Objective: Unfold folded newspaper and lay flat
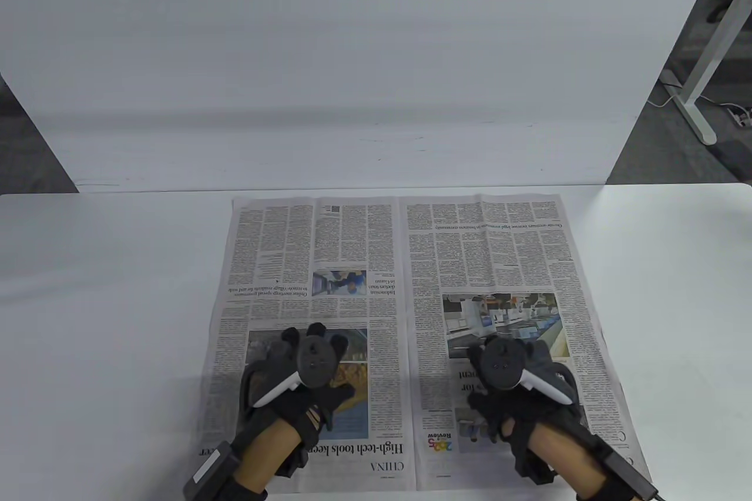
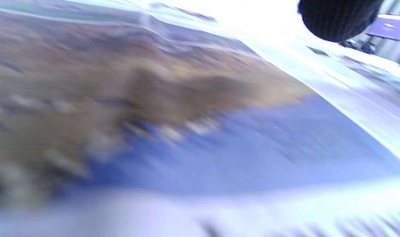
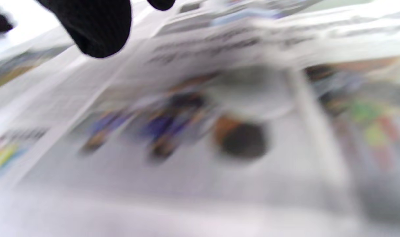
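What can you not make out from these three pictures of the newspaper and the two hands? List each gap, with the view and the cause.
1. Table view: the newspaper under the left hand and right hand is covered by gloves and trackers.
2. Table view: body text is too small to read.
3. Table view: the paper's near edge is cut off by the bottom edge.
4. Left wrist view: the photo is blurred.
5. Right wrist view: print is blurred.
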The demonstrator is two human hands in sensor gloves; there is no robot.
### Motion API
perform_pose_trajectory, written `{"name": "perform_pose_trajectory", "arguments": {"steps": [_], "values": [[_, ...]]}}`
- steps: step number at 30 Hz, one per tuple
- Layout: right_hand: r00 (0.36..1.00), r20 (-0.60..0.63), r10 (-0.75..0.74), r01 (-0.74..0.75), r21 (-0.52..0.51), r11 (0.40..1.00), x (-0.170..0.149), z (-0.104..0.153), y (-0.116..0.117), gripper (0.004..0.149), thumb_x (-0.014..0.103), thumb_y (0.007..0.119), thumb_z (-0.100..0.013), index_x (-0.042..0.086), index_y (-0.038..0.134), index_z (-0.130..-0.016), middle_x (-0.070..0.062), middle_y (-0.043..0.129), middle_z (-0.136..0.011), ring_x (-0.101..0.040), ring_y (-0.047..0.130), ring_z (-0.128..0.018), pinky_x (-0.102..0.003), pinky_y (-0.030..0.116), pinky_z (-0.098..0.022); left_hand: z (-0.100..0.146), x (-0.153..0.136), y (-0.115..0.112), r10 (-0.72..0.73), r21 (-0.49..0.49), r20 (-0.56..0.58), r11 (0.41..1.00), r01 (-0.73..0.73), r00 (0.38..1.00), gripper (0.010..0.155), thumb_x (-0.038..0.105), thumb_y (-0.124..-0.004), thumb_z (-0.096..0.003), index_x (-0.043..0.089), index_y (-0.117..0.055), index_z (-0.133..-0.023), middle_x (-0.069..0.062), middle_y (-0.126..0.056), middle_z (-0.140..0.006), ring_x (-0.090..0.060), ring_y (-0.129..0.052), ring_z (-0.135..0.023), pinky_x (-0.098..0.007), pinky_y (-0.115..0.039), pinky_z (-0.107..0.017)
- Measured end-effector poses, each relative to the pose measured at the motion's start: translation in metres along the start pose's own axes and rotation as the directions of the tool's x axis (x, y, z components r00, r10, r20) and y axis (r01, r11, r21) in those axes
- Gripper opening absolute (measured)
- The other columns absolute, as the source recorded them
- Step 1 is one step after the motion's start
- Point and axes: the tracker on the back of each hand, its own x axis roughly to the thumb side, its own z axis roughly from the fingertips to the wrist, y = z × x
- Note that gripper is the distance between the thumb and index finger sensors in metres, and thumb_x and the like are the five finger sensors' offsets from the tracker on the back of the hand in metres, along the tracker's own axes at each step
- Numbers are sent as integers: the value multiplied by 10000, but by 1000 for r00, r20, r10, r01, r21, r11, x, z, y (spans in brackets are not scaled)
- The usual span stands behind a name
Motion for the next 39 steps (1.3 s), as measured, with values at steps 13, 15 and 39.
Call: {"name": "perform_pose_trajectory", "arguments": {"steps": [13,15,39], "values": [[986,165,24,-39,84,996,42,5,42,842,527,728,-437,219,245,-1055,-190,97,-1122,-563,82,-971,-786,253,-613,2,45,-44,-80,-159,118,982,98,990,807,594,-666,-467,344,-199,-1076,-113,-42,-1137,-584,-50,-997,-742,-195,-706],[985,170,19,-34,86,996,39,4,41,844,538,722,-437,229,236,-1054,-180,90,-1121,-552,75,-970,-781,249,-609,2,46,-44,-101,-145,120,982,118,988,808,603,-648,-471,344,-183,-1078,-116,-35,-1141,-588,-53,-1001,-755,-206,-701],[998,60,-34,27,102,994,-44,22,35,841,557,726,-430,267,221,-1037,-87,77,-1117,-464,45,-977,-789,232,-570,17,6,-41,-70,-207,79,975,85,994,840,629,-681,-444,390,-154,-1052,-55,17,-1120,-544,9,-989,-730,-171,-690]]}}
